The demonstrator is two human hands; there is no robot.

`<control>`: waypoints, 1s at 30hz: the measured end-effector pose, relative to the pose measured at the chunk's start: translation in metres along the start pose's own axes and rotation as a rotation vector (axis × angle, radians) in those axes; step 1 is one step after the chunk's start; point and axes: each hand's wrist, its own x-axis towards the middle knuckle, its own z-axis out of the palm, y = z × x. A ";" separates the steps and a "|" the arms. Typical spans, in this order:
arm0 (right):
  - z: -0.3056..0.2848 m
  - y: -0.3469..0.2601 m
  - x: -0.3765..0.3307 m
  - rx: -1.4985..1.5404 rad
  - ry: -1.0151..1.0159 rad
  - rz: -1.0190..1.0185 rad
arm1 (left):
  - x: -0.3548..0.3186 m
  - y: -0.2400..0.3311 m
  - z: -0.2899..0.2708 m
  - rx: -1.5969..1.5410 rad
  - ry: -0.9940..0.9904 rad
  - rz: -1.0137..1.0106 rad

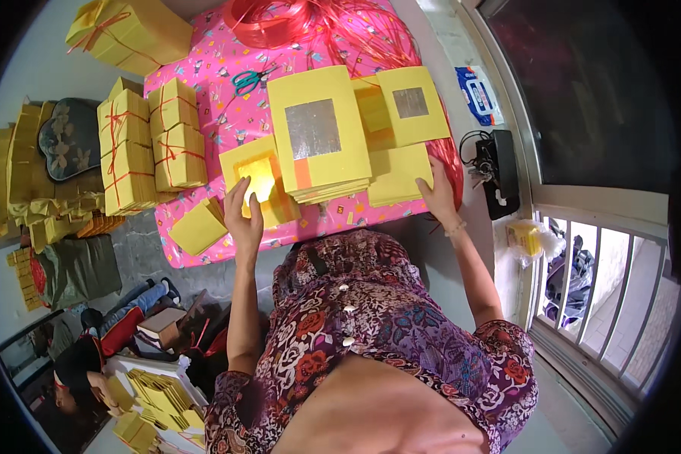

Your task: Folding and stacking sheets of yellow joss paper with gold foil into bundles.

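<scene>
A tall stack of yellow paper sheets (276, 98) with a silver square on top stands at the middle of the pink table. Left of it, a yellow sheet (231, 163) bears a shiny gold square with an orange border. My left hand (244, 219) touches that sheet's front part, fingers apart. My right hand (440, 198) rests at the right edge of a plain yellow paper stack (397, 174), thumb spread from the fingers. Behind this stack lies another yellow sheet (424, 129) with a silver square. Some plain yellow paper (197, 227) lies at the front left.
Teal-handled scissors (246, 82) lie behind the stacks. Red plastic string (268, 26) fills the back of the table (219, 45). String-tied yellow bundles (129, 151) stand at left. A black pouch with keys (501, 163) lies on the right ledge. Another person (83, 363) works at lower left.
</scene>
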 end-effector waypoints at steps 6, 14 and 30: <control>-0.001 -0.025 -0.004 -0.592 0.023 -0.187 | -0.040 -0.044 0.005 -0.001 -0.010 -0.216; 0.040 -0.026 -0.023 -0.630 -0.065 -0.111 | -0.052 -0.054 0.007 0.047 -0.034 -0.215; 0.037 -0.019 -0.025 -0.658 -0.104 -0.147 | -0.054 -0.067 0.006 -0.009 -0.076 -0.353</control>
